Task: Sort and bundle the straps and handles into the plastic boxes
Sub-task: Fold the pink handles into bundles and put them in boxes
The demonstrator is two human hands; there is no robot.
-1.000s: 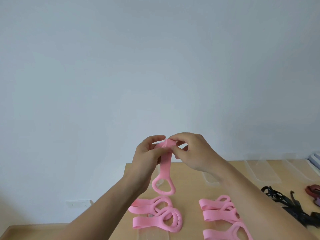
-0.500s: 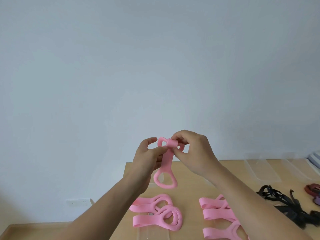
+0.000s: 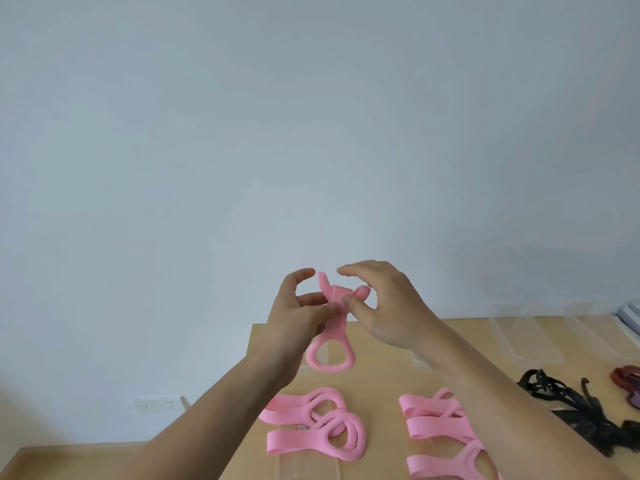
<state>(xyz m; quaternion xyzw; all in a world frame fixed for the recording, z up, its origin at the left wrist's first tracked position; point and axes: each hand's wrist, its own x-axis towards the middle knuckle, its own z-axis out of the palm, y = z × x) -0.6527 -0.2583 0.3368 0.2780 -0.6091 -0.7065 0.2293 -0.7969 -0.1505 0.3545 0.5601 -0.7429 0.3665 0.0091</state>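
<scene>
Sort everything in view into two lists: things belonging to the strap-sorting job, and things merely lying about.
Belongs: pink strap, pinched by left hand and right hand; loose pink straps; black straps; clear plastic boxes.
Just there: wall socket; wooden table.

a plain indoor room, home or office unclear: bare pale wall (image 3: 311,133), wooden desk (image 3: 381,382), white wall socket (image 3: 157,405) low at left.

Single head-worn wide-angle view, forward and barely downward, close over the table (image 3: 374,393), mostly toward the wall (image 3: 311,133).
</scene>
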